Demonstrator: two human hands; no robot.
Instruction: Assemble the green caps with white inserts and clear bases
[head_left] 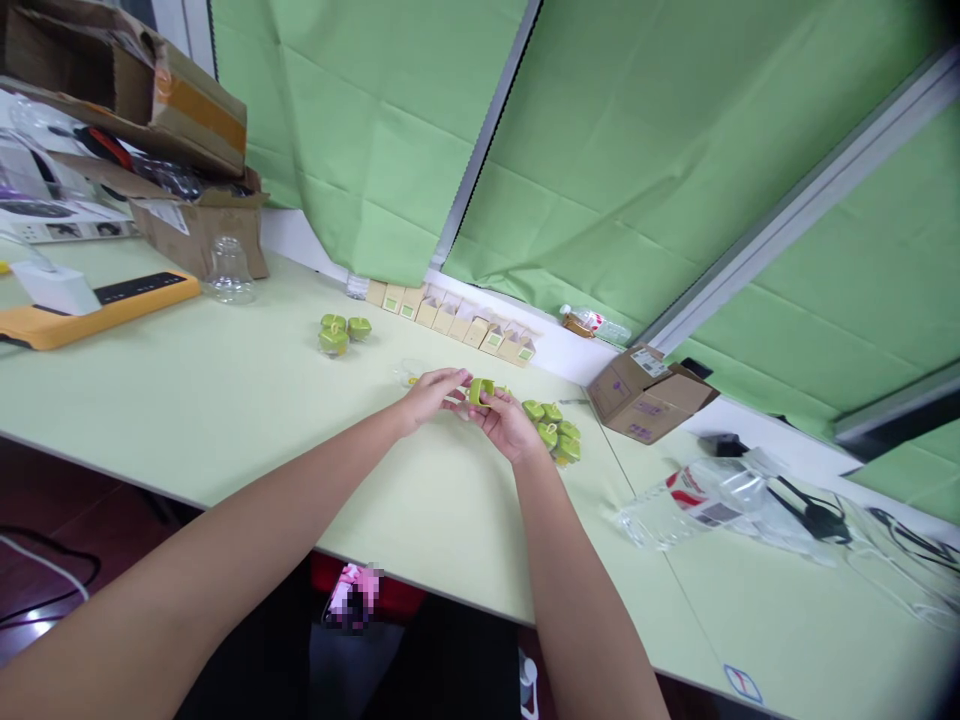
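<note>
Above the middle of the table, my right hand (510,422) pinches a small green plastic box-like piece (481,390), its hollow side partly showing. My left hand (433,396) is close on its left, fingers curled together near the piece's edge; what they grip is too small to make out. Just behind the left hand lies a clear plastic piece (407,372) with a bit of yellow. Several small green containers with clear bottoms (568,447) are grouped to the right of my right hand. A smaller group of green containers (334,340) sits farther left.
Small cardboard houses (448,318) line the back edge. Cardboard boxes (199,225) and an orange power strip (150,297) are at left, near a clear plastic dome (229,270). On the right are a carton (645,400), a large plastic bottle (694,497) and cables (817,515).
</note>
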